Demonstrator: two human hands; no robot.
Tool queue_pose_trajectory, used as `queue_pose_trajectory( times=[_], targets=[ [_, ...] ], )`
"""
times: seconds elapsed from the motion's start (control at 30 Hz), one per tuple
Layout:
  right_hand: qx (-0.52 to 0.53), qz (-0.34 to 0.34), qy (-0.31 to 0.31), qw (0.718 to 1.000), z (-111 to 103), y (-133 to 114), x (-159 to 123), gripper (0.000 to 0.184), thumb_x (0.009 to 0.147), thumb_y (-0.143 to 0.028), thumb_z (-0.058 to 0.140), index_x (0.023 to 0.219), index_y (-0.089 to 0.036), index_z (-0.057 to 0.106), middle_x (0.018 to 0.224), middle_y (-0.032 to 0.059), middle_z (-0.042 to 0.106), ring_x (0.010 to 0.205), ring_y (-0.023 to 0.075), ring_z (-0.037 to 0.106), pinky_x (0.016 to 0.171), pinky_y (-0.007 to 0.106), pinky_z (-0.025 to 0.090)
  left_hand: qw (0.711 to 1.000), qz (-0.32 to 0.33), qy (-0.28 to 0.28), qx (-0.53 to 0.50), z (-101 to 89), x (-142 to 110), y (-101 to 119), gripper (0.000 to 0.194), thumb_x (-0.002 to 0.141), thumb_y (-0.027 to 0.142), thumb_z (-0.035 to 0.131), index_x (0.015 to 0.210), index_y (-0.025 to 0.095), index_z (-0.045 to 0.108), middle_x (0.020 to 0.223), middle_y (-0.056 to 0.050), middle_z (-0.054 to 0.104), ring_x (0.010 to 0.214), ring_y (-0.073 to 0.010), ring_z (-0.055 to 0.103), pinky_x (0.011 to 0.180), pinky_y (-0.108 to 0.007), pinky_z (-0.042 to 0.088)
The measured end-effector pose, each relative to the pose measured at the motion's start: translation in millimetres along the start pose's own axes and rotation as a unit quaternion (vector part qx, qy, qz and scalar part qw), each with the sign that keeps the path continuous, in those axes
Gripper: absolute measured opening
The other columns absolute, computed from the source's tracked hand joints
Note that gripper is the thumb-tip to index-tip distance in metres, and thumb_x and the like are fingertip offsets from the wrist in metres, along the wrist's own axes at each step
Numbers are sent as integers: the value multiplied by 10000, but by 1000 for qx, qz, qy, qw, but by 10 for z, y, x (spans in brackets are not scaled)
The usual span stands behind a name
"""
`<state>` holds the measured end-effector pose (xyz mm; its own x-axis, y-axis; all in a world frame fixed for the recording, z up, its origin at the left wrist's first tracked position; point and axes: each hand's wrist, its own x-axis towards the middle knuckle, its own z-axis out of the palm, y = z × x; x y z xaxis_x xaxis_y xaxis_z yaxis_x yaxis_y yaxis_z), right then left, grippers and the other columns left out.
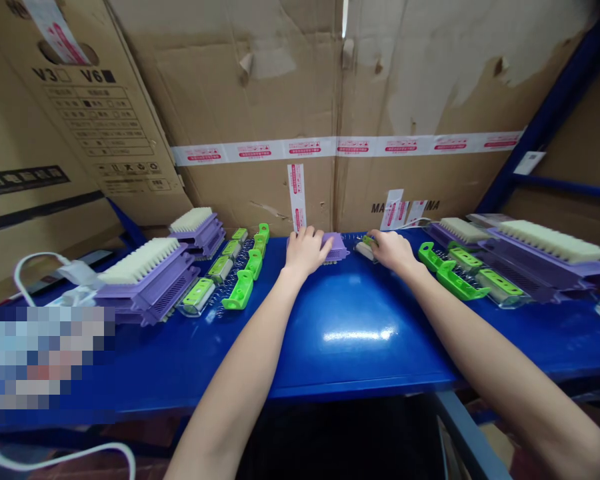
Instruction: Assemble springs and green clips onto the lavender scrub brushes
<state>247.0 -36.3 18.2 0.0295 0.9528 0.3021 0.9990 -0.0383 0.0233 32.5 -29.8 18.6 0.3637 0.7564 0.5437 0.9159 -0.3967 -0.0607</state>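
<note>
My left hand (307, 252) lies over a purple plastic brush body (336, 247) at the back middle of the blue shelf, fingers on top and thumb at its right side. My right hand (393, 250) grips a small pale block with a green top (365, 249) just right of it. The fingertips partly hide that block. A thin metal spring (351, 237) seems to lie between the two hands. To the right of my right hand stand open green plastic shells (450, 277) and clear blocks with green tops (505, 285).
Purple brush bodies with cream bristles are stacked at left (145, 280) and right (550, 260). Left of centre are rows of green shells (240, 290), springs (225, 283) and green-topped blocks (199, 295). A white cable (55, 460) hangs at front left. Cardboard (260, 100) walls the back.
</note>
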Motion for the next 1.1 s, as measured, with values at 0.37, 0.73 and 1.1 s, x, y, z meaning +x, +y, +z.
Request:
queue_pose_trajectory(
  times=[0.37, 0.73, 1.1],
  targets=[
    [-9, 2, 47, 999, -84, -55, -36, 390, 919, -272, 354, 1244, -234, 566, 1005, 127, 690, 913, 258, 657, 698, 287, 444, 1000, -1, -2, 2, -13, -5, 3, 448, 967, 443, 301, 1132, 170, 616, 1123, -122, 613, 1083, -271, 515, 895, -403, 375],
    [7, -71, 87, 994, -88, -145, -65, 379, 926, -314, 373, 1246, -252, 566, 972, 93, 694, 879, 229, 647, 675, 267, 413, 1000, -4, 0, 1, 6, -2, 2, 448, 966, 452, 302, 1123, 175, 617, 1098, -126, 613, 1081, -275, 513, 892, -404, 370],
    [-26, -99, 32, 994, -132, -362, -148, 398, 936, -319, 355, 1296, -266, 515, 1037, 113, 681, 914, 232, 637, 705, 273, 424, 1000, -8, -4, 19, 15, 7, -15, 459, 967, 457, 282, 1116, 175, 612, 1091, -122, 615, 1066, -268, 515, 873, -391, 369]
  ],
)
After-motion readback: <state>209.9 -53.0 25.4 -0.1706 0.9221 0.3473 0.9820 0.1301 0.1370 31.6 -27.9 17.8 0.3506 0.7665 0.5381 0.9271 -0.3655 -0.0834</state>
